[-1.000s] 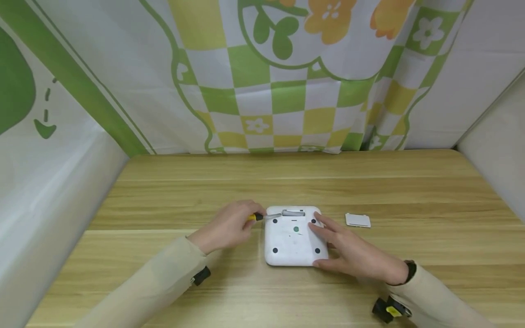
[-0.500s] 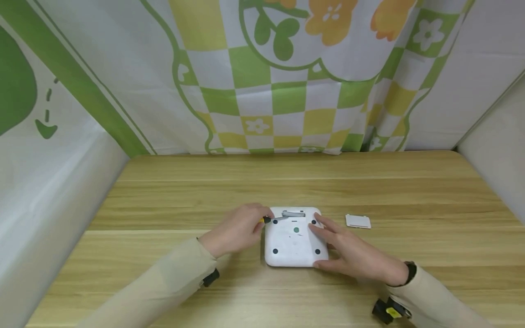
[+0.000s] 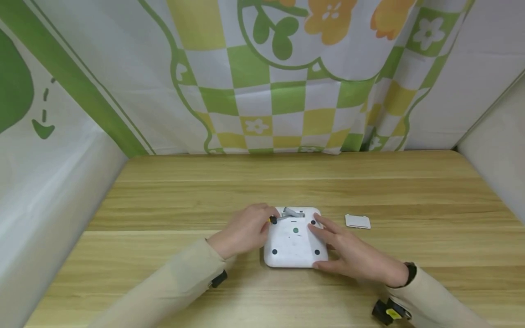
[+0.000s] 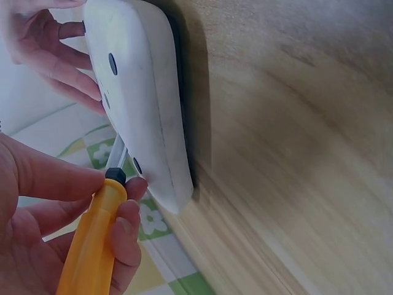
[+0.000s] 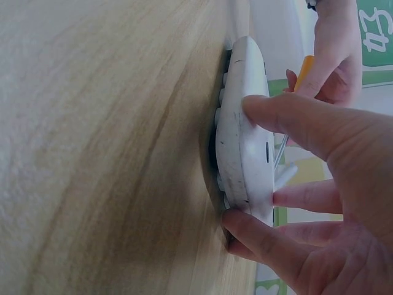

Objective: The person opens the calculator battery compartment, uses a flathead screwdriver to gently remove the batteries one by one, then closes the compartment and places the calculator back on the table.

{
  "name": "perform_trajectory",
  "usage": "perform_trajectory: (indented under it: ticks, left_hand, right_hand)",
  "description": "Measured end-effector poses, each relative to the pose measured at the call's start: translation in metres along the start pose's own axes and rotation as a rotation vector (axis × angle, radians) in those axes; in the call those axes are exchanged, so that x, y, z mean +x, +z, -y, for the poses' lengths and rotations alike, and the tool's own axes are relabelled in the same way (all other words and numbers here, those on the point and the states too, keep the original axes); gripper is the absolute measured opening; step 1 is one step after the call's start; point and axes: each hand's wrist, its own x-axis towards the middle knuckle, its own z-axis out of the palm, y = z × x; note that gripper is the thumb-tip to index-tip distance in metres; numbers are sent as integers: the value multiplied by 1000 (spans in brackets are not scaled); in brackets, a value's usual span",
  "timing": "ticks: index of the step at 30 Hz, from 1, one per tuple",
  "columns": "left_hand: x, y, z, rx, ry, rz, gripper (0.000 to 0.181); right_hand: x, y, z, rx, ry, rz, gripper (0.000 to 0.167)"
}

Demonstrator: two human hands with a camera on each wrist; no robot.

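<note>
A white calculator lies face down on the wooden table, its round keys showing underneath in the right wrist view. My left hand grips a screwdriver by its orange handle. Its metal shaft reaches over the calculator's back to the uncovered battery slot at the far edge. There a silvery battery sits tilted, its left end raised out of the slot; the screwdriver tip seems to be at it, though the exact contact is too small to tell. My right hand holds the calculator's right side between thumb and fingers.
To the right of the calculator lies a small white battery cover. The wooden table stretches out on both sides. A green and yellow checked curtain hangs behind its far edge, with pale walls at left and right.
My left hand has moved right with the screwdriver, over the calculator's left edge. The battery's left end has risen out of the slot. My right hand and the cover have stayed put.
</note>
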Motion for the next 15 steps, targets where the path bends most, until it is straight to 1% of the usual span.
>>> perform_trajectory:
  ticks: [9, 15]
  left_hand:
    - [3, 1, -5, -9, -20, 16, 29]
    - [2, 2, -5, -20, -27, 1, 30]
  right_hand:
    - [0, 0, 0, 9, 0, -3, 76]
    - [0, 0, 0, 3, 2, -4, 76]
